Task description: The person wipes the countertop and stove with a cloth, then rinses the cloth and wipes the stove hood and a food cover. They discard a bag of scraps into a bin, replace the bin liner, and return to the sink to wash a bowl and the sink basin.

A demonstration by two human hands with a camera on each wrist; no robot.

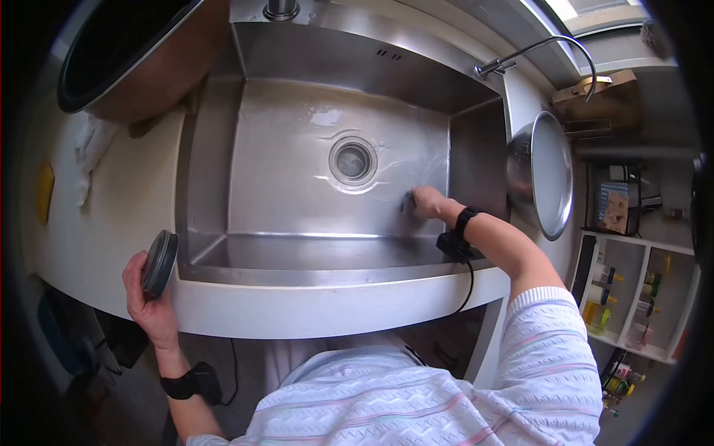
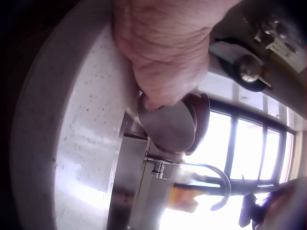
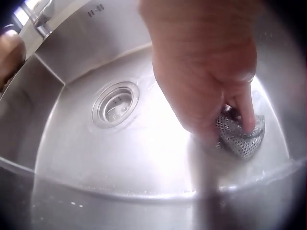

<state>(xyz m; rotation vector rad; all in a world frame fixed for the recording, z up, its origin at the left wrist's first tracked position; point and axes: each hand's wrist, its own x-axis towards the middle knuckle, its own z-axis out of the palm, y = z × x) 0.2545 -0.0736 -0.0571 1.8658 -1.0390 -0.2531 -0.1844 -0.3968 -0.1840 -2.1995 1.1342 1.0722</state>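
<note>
My left hand (image 1: 155, 316) grips a round, dark grey lid-like disc (image 1: 159, 264) with a raised rim, tilted on edge over the counter's front left. In the left wrist view the disc's flat grey face (image 2: 169, 125) shows beyond the hand. Down in the steel sink (image 1: 282, 201), my right hand (image 1: 431, 202) pinches a grey mesh scouring cloth (image 3: 241, 136) against the floor of the basin. That cloth is bunched under the fingers, partly hidden by them. To the left of the right hand in the head view lies the round drain (image 1: 352, 160), with wet streaks around it.
A large pot (image 1: 163, 82) stands at the back left beside a white cloth (image 1: 93, 152) and a yellow item (image 1: 44, 192). Right of the sink, a steel bowl (image 1: 550, 175) leans on its side near the curved faucet (image 1: 554, 41). Shelves (image 1: 632, 290) with bottles are farther right.
</note>
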